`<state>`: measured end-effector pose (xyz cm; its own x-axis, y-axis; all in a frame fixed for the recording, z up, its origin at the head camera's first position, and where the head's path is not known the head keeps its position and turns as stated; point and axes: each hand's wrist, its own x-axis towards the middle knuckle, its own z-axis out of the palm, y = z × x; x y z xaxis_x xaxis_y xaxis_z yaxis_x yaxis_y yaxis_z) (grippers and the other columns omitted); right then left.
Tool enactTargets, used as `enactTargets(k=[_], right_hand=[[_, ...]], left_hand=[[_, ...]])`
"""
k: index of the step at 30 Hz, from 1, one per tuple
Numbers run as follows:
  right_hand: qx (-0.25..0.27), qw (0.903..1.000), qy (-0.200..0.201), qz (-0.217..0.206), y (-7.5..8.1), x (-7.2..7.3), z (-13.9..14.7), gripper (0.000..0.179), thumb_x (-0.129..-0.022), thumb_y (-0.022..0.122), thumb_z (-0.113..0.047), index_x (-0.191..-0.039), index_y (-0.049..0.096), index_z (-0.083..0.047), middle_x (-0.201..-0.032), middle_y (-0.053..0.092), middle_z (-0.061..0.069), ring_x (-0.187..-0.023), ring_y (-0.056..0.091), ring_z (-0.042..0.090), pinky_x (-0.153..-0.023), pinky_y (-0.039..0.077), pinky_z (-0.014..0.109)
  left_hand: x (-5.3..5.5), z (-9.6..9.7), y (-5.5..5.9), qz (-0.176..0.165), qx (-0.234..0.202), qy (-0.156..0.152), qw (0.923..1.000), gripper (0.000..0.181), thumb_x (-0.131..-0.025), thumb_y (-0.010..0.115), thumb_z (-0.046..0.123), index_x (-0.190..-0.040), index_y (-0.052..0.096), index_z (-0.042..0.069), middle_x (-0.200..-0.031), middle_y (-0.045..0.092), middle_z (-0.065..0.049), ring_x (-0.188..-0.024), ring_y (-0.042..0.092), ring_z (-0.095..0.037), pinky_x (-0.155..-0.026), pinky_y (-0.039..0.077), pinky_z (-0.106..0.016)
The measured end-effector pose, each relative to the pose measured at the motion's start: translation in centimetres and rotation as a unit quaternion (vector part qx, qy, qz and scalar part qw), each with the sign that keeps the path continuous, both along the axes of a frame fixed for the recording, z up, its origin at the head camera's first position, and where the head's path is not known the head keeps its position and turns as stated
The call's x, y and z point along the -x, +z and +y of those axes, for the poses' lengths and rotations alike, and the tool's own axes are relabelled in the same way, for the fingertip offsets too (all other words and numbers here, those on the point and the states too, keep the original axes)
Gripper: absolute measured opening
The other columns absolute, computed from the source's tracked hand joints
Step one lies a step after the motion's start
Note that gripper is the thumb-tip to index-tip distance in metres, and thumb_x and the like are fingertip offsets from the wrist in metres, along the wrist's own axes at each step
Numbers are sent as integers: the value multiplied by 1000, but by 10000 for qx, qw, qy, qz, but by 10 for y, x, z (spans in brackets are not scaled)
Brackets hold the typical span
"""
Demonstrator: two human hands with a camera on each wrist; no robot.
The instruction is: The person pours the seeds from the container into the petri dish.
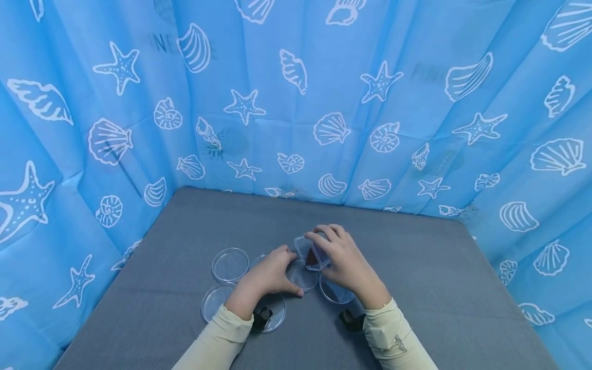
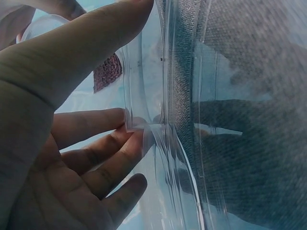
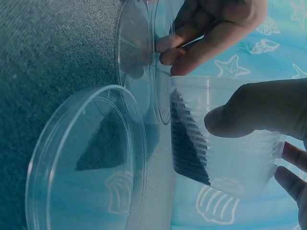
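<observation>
My right hand (image 1: 342,259) grips a clear, ridged plastic box (image 3: 230,139), tilted, with dark reddish granules (image 2: 108,74) heaped against one side. The box is close over a clear petri dish (image 1: 301,280). Around that dish lies my left hand (image 1: 270,277), thumb at the near rim and fingers at the far side. In the left wrist view its fingertips (image 2: 122,115) are right at the clear plastic edge below the granules. Just right of this dish, another petri dish (image 1: 336,293) sits partly under my right hand.
Several more clear petri dishes lie at the left, among them a far dish (image 1: 230,265), a near-left dish (image 1: 214,303) and one dish (image 1: 277,316) beneath my left wrist. Grey cloth covers the table (image 1: 416,288). Blue shell-patterned curtains (image 1: 296,103) stand along the back and sides.
</observation>
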<state>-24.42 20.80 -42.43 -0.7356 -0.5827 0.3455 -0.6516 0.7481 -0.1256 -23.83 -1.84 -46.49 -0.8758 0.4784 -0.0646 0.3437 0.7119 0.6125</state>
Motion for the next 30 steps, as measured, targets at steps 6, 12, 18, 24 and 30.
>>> enactTargets(k=[6,12,18,24,30], right_hand=[[-25,10000,67,43,1,-2,-2,86,-68,93,-1,-145,63,-23,-146,60,9,-138,52,36,-112,50,60],[-51,9999,74,58,1,-2,-4,85,-68,91,2,-145,63,-23,-146,60,9,-137,52,36,-111,51,60],[-65,9999,111,100,-1,-2,-4,86,-68,91,3,-145,63,-23,-145,61,9,-136,52,36,-110,52,59],[-65,9998,125,116,-1,-2,-4,86,-67,91,3,-145,63,-23,-145,60,9,-136,52,36,-110,52,59],[-93,9998,126,133,-1,-2,-4,86,-68,88,4,-145,63,-23,-145,60,9,-137,52,36,-109,51,59]], left_hand=[[1,1,0,8,64,15,10000,91,-74,98,43,-146,61,2,-137,60,-13,-124,63,-28,-107,57,-49],[1,0,1,-31,106,-15,9999,91,-75,97,44,-147,61,1,-136,60,-13,-123,63,-27,-106,57,-48],[1,0,2,-51,98,-51,9999,90,-76,97,44,-147,60,1,-136,60,-14,-124,63,-28,-106,57,-49],[1,-1,1,-71,60,-61,9999,90,-76,97,43,-147,60,1,-136,60,-14,-124,63,-29,-107,57,-49],[1,-1,0,9,38,-72,10000,86,-75,97,43,-143,63,2,-129,61,-11,-114,63,-23,-100,59,-46]])
